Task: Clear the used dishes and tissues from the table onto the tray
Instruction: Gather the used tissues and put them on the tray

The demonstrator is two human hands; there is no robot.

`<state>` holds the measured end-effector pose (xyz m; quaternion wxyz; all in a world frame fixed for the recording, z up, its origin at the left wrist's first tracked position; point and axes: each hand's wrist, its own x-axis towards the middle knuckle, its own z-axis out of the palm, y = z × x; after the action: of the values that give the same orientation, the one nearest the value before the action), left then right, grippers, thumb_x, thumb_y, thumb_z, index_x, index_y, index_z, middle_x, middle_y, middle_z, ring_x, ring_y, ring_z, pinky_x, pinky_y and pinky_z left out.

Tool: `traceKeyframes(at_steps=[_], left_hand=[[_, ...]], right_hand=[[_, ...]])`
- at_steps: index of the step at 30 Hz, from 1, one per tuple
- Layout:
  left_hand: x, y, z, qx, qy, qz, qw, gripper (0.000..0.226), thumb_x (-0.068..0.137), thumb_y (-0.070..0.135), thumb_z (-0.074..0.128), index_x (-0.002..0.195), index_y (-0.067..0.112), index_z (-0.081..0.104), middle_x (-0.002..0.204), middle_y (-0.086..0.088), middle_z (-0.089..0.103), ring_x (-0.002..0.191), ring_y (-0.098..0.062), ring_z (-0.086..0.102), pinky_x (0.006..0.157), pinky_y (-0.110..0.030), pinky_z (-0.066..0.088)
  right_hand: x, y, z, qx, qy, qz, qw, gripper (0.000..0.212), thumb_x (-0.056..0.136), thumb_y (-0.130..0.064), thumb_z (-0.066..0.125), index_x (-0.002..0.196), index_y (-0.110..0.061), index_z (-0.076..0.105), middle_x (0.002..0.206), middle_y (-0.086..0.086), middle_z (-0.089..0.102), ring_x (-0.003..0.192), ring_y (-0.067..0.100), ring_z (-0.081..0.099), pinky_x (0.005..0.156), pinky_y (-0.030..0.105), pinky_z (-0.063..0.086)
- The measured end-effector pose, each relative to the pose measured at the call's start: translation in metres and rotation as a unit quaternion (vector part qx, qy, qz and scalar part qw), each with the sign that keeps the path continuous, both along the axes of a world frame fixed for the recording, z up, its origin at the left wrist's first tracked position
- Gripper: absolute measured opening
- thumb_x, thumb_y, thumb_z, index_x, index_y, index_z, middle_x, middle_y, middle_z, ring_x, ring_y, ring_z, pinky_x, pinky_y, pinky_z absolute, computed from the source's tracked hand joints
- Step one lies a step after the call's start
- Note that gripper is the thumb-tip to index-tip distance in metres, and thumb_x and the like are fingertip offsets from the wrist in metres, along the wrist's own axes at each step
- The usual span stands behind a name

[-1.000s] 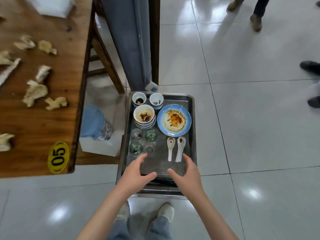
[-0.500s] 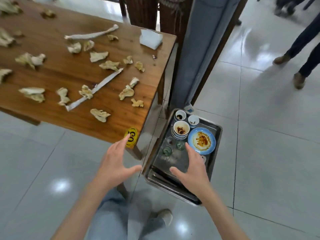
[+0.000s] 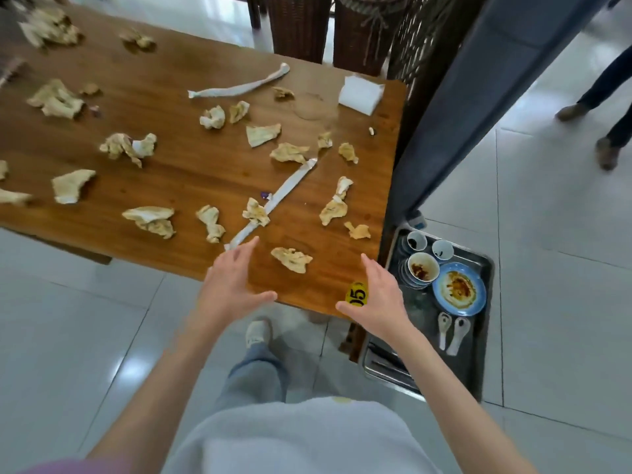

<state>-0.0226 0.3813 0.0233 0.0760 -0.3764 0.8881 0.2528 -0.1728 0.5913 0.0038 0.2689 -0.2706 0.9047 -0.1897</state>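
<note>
The person stands at the near corner of a brown wooden table [image 3: 171, 186], and both bare arms reach out in front. The left hand [image 3: 232, 285] is open, with straight fingers and the thumb stuck out to the side, and it holds nothing. The right hand [image 3: 376, 299] is open the same way and holds nothing too. It is over the table corner, just beside a yellow sticker [image 3: 357, 294] with 05 on it. Between the two hands, a bit farther in, lies one crumpled tissue [image 3: 291, 258]. On the floor to the right of the table sits a metal tray [image 3: 478, 354]. On the tray are two white spoons [image 3: 452, 333] side by side, a blue plate [image 3: 459, 293] with brown sauce on it, a stack of bowls [image 3: 421, 269] with sauce in the top one, and two small cups [image 3: 430, 245] at the far end. Farther up the table lots more crumpled tissues [image 3: 150, 220] are spread all over. A long white paper strip [image 3: 273, 203] lies slanted among them, and another strip [image 3: 239, 87] lies near the far edge. A folded white napkin [image 3: 359, 95] sits at the far right corner of the table. Behind the table are brown woven chairs [image 3: 325, 25]. Far off on the right you can see somebody's legs and shoes [image 3: 595, 131] on the shiny floor.
</note>
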Motion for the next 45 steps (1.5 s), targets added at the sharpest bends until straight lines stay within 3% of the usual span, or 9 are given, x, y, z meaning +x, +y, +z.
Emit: traceKeyframes(at_steps=[5,11,18,26,32,38,41,45], left_hand=[[-0.007,-0.067,-0.003,-0.012,-0.036,-0.054,0.998,0.103,0.066,0.059,0.074,0.146,0.04,0.011,0.151,0.004,0.028,0.138,-0.021,0.026,0.108,-0.044,0.032],[-0.009,-0.133,0.015,-0.021,-0.015,-0.091,0.995,0.102,0.068,0.058,0.072,0.147,0.037,0.011,0.151,0.003,0.028,0.139,-0.019,0.024,0.112,-0.039,0.026],[-0.003,-0.181,0.014,0.004,-0.009,-0.072,0.997,0.098,0.072,0.053,0.071,0.146,0.038,0.009,0.152,0.004,0.022,0.14,-0.019,0.018,0.114,-0.044,0.024],[-0.023,-0.182,-0.011,-0.001,-0.024,-0.094,0.995,0.098,0.07,0.056,0.071,0.145,0.041,0.011,0.15,0.006,0.027,0.138,-0.018,0.025,0.111,-0.041,0.031],[-0.051,-0.166,-0.025,-0.006,-0.049,-0.128,0.991,0.094,0.074,0.054,0.07,0.146,0.036,0.014,0.15,0.004,0.029,0.137,-0.019,0.027,0.111,-0.038,0.031],[-0.074,-0.158,-0.044,-0.03,-0.072,-0.143,0.987,0.092,0.072,0.054,0.071,0.145,0.037,0.018,0.149,0.004,0.032,0.136,-0.02,0.03,0.109,-0.041,0.033],[-0.087,-0.152,-0.054,-0.049,-0.09,-0.166,0.981,0.089,0.072,0.054,0.072,0.144,0.036,0.022,0.148,0.004,0.033,0.134,-0.02,0.032,0.108,-0.04,0.035],[-0.103,-0.142,-0.063,-0.067,-0.086,-0.2,0.974,0.076,0.076,0.047,0.071,0.14,0.033,0.032,0.144,0.004,0.038,0.128,-0.021,0.039,0.104,-0.037,0.037]], right_hand=[[0.015,-0.068,-0.008,0.037,0.007,-0.037,0.999,0.105,0.069,-0.061,0.07,0.147,-0.03,0.007,0.155,-0.001,0.018,0.142,0.022,0.016,0.114,0.048,0.023],[0.026,-0.136,-0.014,0.036,0.029,-0.057,0.997,0.103,0.068,-0.061,0.07,0.147,-0.032,0.011,0.154,-0.003,0.022,0.141,0.021,0.021,0.112,0.047,0.03],[0.017,-0.202,-0.014,0.057,0.039,-0.047,0.997,0.106,0.067,-0.059,0.072,0.147,-0.031,0.009,0.156,-0.002,0.018,0.142,0.02,0.019,0.113,0.043,0.028],[0.006,-0.196,-0.016,0.074,0.033,-0.043,0.996,0.102,0.07,-0.06,0.069,0.147,-0.032,0.01,0.155,-0.003,0.018,0.143,0.02,0.018,0.113,0.043,0.028],[0.004,-0.182,-0.03,0.117,0.02,-0.025,0.993,0.099,0.069,-0.066,0.065,0.146,-0.035,0.011,0.156,-0.003,0.014,0.143,0.022,0.012,0.114,0.043,0.019],[0.004,-0.18,-0.048,0.119,0.041,0.016,0.992,0.093,0.07,-0.058,0.071,0.144,-0.037,0.019,0.154,-0.002,0.02,0.142,0.023,0.015,0.113,0.041,0.021],[0.006,-0.177,-0.052,0.113,0.044,0.04,0.992,0.079,0.073,-0.051,0.072,0.14,-0.036,0.031,0.147,-0.003,0.031,0.135,0.021,0.028,0.108,0.037,0.031],[0.006,-0.172,-0.053,0.079,0.029,0.075,0.994,0.031,0.089,-0.029,0.061,0.119,-0.029,0.053,0.123,-0.003,0.052,0.109,0.016,0.05,0.09,0.027,0.046]])
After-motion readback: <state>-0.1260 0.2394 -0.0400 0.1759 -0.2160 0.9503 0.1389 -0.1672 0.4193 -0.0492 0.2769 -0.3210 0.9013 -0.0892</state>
